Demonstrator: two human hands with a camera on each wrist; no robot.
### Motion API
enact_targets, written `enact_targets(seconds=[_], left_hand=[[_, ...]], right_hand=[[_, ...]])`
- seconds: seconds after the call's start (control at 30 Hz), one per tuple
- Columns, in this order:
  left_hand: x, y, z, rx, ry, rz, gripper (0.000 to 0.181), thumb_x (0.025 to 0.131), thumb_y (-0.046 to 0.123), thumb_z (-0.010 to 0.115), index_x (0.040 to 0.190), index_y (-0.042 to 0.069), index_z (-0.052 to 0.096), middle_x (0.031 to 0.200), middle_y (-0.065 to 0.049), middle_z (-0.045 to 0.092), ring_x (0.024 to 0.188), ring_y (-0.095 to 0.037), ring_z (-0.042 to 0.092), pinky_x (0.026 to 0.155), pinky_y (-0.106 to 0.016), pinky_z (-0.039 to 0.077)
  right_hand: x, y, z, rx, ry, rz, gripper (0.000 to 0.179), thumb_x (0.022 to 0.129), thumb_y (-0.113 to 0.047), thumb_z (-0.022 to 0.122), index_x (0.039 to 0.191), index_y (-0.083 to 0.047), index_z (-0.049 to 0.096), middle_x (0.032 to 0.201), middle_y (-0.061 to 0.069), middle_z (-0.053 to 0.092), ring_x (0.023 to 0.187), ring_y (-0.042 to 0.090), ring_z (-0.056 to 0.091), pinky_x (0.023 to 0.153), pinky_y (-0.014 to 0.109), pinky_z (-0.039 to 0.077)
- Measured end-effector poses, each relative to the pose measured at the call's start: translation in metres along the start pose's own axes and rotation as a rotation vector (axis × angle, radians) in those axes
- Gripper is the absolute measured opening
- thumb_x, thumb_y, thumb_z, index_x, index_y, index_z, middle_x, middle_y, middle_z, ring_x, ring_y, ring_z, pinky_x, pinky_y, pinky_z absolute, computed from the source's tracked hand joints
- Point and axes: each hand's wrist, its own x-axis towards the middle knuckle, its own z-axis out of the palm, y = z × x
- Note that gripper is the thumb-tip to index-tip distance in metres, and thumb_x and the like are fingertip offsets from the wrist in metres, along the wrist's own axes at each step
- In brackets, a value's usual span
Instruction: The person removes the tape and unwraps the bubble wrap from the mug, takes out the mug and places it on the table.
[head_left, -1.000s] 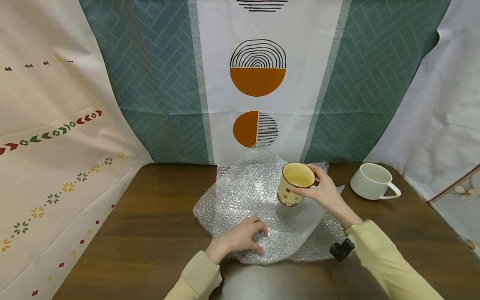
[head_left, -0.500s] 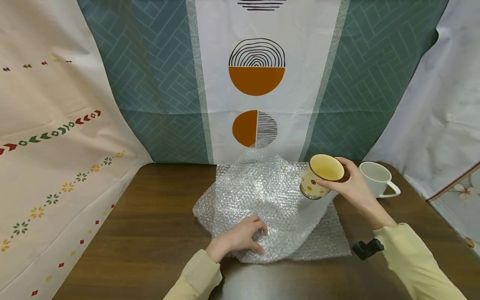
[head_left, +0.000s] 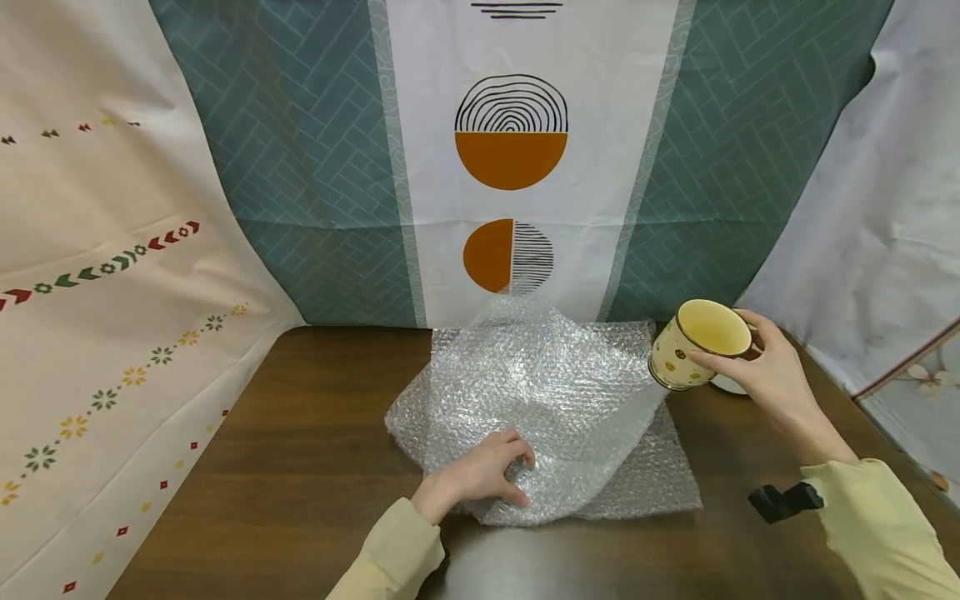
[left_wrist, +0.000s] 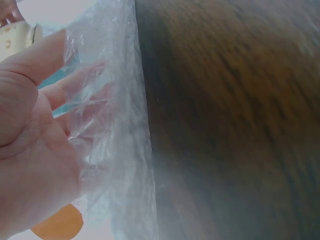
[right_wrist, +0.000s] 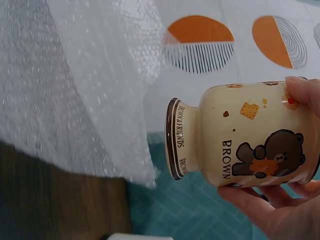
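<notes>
My right hand grips a cream-yellow mug with a dark brown rim, held up near the right edge of the bubble wrap. Its brown handle is partly covered by the fingers. In the right wrist view the mug shows a brown bear, cookie prints and lettering. Sheets of bubble wrap lie spread over the middle of the table. My left hand rests at their front left part, fingers loosely bent; in the left wrist view its fingertips show through the bubble wrap.
A white mug stands at the back right, mostly hidden behind the yellow mug and my right hand. The dark wooden table runs back to a patterned cloth. Other cloths hang at both sides.
My right hand has carried the yellow mug to the right, off the middle of the bubble wrap to in front of the white mug. The left hand has stayed in place.
</notes>
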Motion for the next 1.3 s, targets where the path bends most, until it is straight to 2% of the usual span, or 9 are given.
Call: enact_targets(seconds=[0.17,0.5,0.67,0.8,1.1,1.3], left_hand=[[0.000,0.000,0.000,-0.006,-0.003,-0.005,0.039,0.068,0.029,0.079,0.098,0.014,0.058,0.094,0.005,0.045,0.083,-0.009,0.041,0.074,-0.021,0.039],[0.001,0.000,0.001,-0.002,-0.008,-0.018,0.040,0.067,0.029,0.079,0.097,0.014,0.058,0.092,0.005,0.044,0.081,-0.008,0.040,0.071,-0.020,0.039],[0.001,0.000,0.001,-0.008,-0.009,-0.029,0.040,0.067,0.029,0.079,0.097,0.015,0.058,0.092,0.006,0.044,0.081,-0.008,0.040,0.071,-0.020,0.038],[0.002,0.000,0.001,0.002,0.001,-0.014,0.040,0.066,0.028,0.080,0.096,0.014,0.058,0.093,0.006,0.045,0.083,-0.008,0.042,0.073,-0.020,0.039],[0.001,0.001,0.002,0.010,0.002,0.001,0.042,0.065,0.028,0.080,0.097,0.013,0.058,0.095,0.005,0.047,0.086,-0.009,0.045,0.075,-0.019,0.039],[0.002,0.001,0.002,0.009,-0.005,-0.017,0.042,0.065,0.028,0.080,0.098,0.014,0.058,0.094,0.006,0.046,0.087,-0.008,0.044,0.076,-0.019,0.039]], right_hand=[[-0.001,0.008,-0.013,-0.019,0.017,0.020,0.074,0.078,-0.029,0.072,0.138,-0.012,0.031,0.124,0.008,0.037,0.101,0.019,0.042,0.070,0.020,0.036],[-0.007,0.035,-0.030,-0.073,0.027,0.026,0.075,0.080,-0.027,0.071,0.137,-0.003,0.029,0.118,0.011,0.040,0.091,0.013,0.044,0.063,0.014,0.038],[-0.013,0.051,-0.032,-0.120,0.040,0.015,0.075,0.078,-0.027,0.072,0.135,0.002,0.032,0.116,0.012,0.040,0.090,0.019,0.041,0.063,0.019,0.035],[-0.017,0.064,-0.032,-0.159,0.058,0.017,0.075,0.077,-0.029,0.073,0.133,0.002,0.033,0.114,0.013,0.041,0.090,0.022,0.039,0.064,0.025,0.032],[-0.019,0.082,-0.032,-0.151,0.068,0.024,0.076,0.076,-0.027,0.074,0.131,0.006,0.034,0.109,0.014,0.044,0.082,0.007,0.043,0.060,0.020,0.036],[-0.020,0.089,-0.030,-0.167,0.048,0.049,0.080,0.077,-0.029,0.073,0.134,0.006,0.029,0.114,0.018,0.042,0.083,0.011,0.042,0.060,0.022,0.036]])
